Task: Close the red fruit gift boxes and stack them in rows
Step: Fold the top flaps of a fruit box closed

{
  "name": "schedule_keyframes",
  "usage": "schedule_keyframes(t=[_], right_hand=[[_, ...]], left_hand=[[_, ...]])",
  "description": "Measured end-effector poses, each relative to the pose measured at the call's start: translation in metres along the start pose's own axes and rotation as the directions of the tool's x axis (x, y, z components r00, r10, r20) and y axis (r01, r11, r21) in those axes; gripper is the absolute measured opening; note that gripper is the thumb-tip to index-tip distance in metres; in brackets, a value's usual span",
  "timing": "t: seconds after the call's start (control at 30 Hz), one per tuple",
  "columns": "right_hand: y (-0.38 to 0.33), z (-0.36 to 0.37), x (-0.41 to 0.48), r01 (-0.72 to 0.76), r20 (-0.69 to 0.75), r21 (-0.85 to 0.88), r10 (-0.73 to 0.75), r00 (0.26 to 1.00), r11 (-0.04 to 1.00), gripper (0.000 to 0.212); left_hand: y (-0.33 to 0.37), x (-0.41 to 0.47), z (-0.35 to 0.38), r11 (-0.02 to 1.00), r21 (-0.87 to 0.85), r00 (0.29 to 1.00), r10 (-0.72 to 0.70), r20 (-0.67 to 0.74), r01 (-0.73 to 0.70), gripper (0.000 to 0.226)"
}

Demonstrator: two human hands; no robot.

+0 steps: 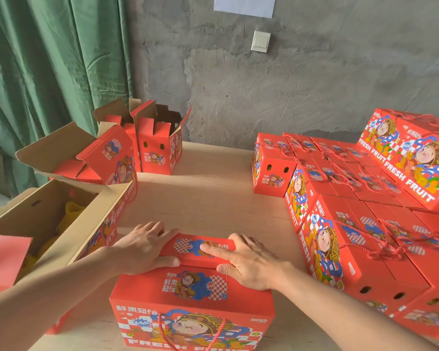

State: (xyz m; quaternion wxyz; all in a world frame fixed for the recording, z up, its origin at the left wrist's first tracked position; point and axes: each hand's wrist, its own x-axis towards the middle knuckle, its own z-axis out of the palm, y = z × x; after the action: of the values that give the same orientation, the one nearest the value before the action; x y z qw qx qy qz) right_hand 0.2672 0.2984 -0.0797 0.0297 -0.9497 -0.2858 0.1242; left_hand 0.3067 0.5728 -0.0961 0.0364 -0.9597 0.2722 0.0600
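Near left: open carton (104, 198) with yellow padding (71, 211) inside, cut off by the frame edge. Far left: more open red boxes (157, 150), flaps up, contents hidden.

Centre near, on the table (208, 193): current gift box (193, 297), long axis left–right, printed front towards the camera, rope handle (222, 328) down the front. Top flap (188, 249) at the far side of the lid, apparently proud of it, not yet flat.

Left hand (145, 249) on the flap's left end: fingers over the far side, thumb on the near edge, pinching. Right hand (249, 262) on the right end: index laid straight along the top, thumb against the near edge, other fingers curled round the end.

Both equally close, flap directly under the fingers. Likely next: press down and seat it.

Right: closed boxes (365, 224) in rows, a second layer at far right, nearer the right hand.

Seam under the flap: hidden by both palms, engagement not verifiable. Lower front of the box cut off.
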Motion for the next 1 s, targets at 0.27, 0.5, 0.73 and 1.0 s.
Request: schedule_keyframes(t=[0.27, 0.5, 0.73, 1.0], right_hand=[[0.004, 0.007, 0.003, 0.011, -0.041, -0.029, -0.012, 0.999, 1.000, 0.045], [0.006, 0.013, 0.005, 0.019, -0.029, -0.023, -0.020, 0.999, 1.000, 0.045], [0.005, 0.014, 0.008, 0.024, -0.030, -0.023, -0.025, 0.999, 0.999, 0.046], [-0.003, 0.020, 0.013, 0.074, -0.040, -0.003, -0.074, 0.996, 0.997, 0.050]], left_hand=[[0.003, 0.001, 0.003, 0.994, -0.090, 0.998, -0.063, -0.012, 0.062, 0.114], [0.012, -0.001, 0.012, 0.986, -0.130, 0.992, -0.115, -0.045, 0.108, 0.109], [0.014, 0.001, 0.012, 0.985, -0.130, 0.993, -0.120, -0.020, 0.116, 0.110], [0.015, 0.002, 0.006, 0.985, -0.133, 0.994, -0.113, 0.007, 0.113, 0.110]])
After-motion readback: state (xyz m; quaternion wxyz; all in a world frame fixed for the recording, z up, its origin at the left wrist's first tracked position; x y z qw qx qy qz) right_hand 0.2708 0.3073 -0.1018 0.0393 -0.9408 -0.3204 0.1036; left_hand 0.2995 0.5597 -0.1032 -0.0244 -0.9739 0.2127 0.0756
